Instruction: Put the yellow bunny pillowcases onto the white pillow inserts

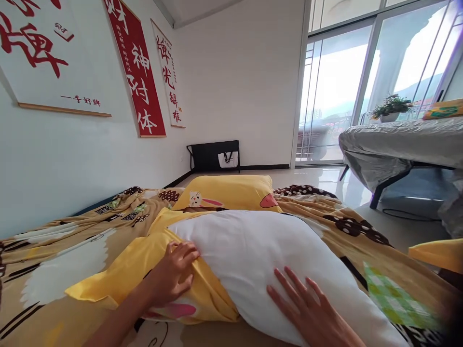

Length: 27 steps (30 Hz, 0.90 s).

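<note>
A white pillow (260,250) lies in front of me on the bed, its left end tucked inside a yellow pillowcase (133,262). With curled fingers, my left hand (177,270) grips the pillowcase's edge where it meets the pillow. My right hand (307,303) rests on the pillow with its fingers spread and holds nothing. Part of a pink rabbit-ear print shows on the case below my left wrist. Just beyond sits a second pillow (231,190) in a yellow case with a rabbit print.
A brown patterned blanket (72,270) covers the bed. Yellow fabric (437,255) shows at the right edge. Beyond are a table (405,140) under a plastic cover with a potted plant (390,108), a black folded frame (206,156) against the wall, and sliding glass doors (336,91).
</note>
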Motion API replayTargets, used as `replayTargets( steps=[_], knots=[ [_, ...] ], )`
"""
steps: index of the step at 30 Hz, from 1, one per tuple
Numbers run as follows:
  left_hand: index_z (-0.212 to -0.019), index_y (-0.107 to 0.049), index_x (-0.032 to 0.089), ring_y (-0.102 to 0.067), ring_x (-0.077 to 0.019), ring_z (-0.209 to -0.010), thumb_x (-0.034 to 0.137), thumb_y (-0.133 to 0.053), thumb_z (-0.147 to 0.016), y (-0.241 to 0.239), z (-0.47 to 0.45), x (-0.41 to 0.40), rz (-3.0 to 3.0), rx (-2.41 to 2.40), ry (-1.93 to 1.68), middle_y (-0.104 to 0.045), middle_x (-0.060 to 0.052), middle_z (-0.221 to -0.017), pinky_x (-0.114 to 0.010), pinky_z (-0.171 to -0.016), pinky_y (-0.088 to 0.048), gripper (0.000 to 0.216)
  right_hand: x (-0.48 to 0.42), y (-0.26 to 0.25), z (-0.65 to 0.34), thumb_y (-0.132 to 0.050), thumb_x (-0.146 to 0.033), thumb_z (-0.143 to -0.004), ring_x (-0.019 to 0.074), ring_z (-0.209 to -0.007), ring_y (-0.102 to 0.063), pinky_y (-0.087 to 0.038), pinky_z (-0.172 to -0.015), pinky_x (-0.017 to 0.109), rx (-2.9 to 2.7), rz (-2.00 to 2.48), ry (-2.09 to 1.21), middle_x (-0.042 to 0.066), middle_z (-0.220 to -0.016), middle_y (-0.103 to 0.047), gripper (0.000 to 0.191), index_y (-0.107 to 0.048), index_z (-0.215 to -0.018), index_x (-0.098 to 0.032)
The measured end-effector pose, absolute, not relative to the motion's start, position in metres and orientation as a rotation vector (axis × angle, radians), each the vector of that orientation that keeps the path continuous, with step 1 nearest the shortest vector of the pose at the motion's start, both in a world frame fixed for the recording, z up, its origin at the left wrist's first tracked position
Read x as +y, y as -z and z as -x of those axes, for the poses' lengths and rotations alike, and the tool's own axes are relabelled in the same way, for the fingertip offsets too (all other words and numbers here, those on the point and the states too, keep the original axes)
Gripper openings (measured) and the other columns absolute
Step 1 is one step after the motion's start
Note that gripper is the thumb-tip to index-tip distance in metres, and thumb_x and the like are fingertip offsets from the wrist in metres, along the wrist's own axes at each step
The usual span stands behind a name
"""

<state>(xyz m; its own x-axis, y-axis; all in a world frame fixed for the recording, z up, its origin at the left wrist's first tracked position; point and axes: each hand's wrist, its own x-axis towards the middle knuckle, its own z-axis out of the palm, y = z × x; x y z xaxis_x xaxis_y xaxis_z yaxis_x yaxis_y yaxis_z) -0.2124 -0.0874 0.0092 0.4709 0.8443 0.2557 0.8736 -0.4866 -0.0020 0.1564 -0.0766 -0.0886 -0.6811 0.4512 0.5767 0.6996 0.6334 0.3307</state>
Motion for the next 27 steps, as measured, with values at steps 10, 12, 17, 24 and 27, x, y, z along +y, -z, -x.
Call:
replayTargets(
  steps=[10, 12, 17, 24, 27],
  knots=[
    [-0.088, -0.072, 0.011, -0.067, -0.0317, -0.087, 0.033, -0.048, -0.083, -0.022, 0.090, -0.101, 2.571, -1.722, -0.344, -0.071, -0.019, -0.089, -0.043, -0.080, -0.051, 0.033, -0.035, 0.009, -0.110, -0.051, -0.005, -0.078, 0.0243, -0.094, -0.059, -0.041, -0.088, 0.042, -2.436, 0.995, 0.742, 0.007, -0.100, -0.066, 0.048, -0.059, -0.123, -0.021],
    [-0.091, -0.072, 0.011, -0.067, -0.0329, -0.088, 0.033, -0.043, -0.085, -0.028, 0.077, -0.106, 2.571, -1.765, -0.273, -0.071, -0.019, -0.092, -0.044, -0.077, -0.051, 0.036, -0.033, -0.030, -0.093, -0.050, -0.005, -0.080, 0.0243, -0.096, -0.057, -0.040, -0.088, 0.041, -2.486, 0.966, 0.748, 0.007, -0.099, -0.066, 0.040, -0.063, -0.115, -0.022],
    [-0.094, -0.066, 0.011, -0.065, -0.0278, -0.084, 0.029, -0.044, -0.084, -0.046, 0.060, -0.103, 2.512, -1.861, 0.151, -0.070, -0.016, -0.091, -0.035, -0.071, -0.045, 0.030, -0.026, -0.101, -0.037, -0.049, -0.010, -0.087, 0.0221, -0.088, -0.055, -0.038, -0.077, 0.037, -2.647, 0.738, 0.843, 0.006, -0.088, -0.064, 0.021, -0.067, -0.084, -0.020],
    [-0.065, -0.044, 0.020, -0.044, -0.0138, -0.051, 0.029, -0.041, -0.084, -0.068, 0.111, -0.073, 2.517, -1.757, 0.595, -0.053, 0.000, -0.055, -0.028, -0.053, -0.023, 0.022, 0.007, -0.107, -0.022, -0.049, -0.015, -0.088, 0.0205, -0.087, -0.054, -0.033, -0.076, 0.035, -2.761, 0.673, 0.791, 0.006, -0.087, -0.064, 0.020, -0.069, -0.084, -0.020],
    [-0.064, -0.040, 0.020, -0.038, -0.0130, -0.051, 0.037, -0.042, -0.084, -0.072, 0.139, -0.056, 2.508, -1.748, 0.583, -0.047, 0.002, -0.054, -0.028, -0.053, -0.021, 0.026, 0.014, -0.085, -0.041, -0.050, -0.014, -0.087, 0.0186, -0.084, -0.054, -0.032, -0.076, 0.033, -2.817, 0.768, 0.642, 0.005, -0.087, -0.065, 0.020, -0.069, -0.089, -0.022]
  ],
)
